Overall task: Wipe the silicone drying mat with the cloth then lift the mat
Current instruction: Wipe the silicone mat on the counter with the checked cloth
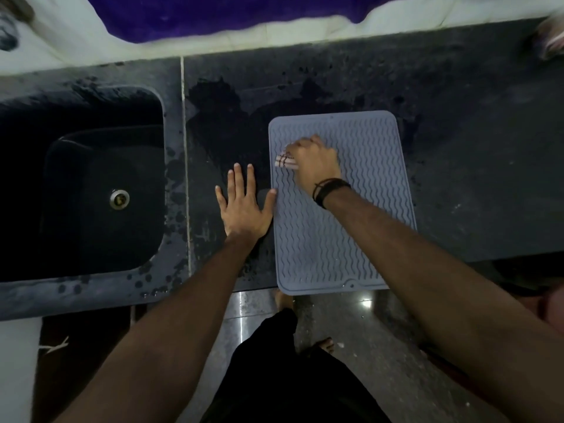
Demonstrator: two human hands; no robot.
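Observation:
A grey silicone drying mat (366, 190) with wavy ridges lies flat on the dark counter, its near edge hanging slightly over the counter's front. My right hand (314, 161) presses a bunched white cloth with dark stripes (285, 161) onto the mat's upper left part; most of the cloth is hidden under the fingers. My left hand (242, 206) lies flat with spread fingers on the counter just left of the mat, its thumb touching the mat's left edge.
A deep dark sink (91, 184) with a metal drain (119, 199) is set into the counter at the left. The counter (473, 148) is wet and blotchy behind the mat. A light wall with purple cloth (232, 16) runs behind. My feet stand on the tiled floor below.

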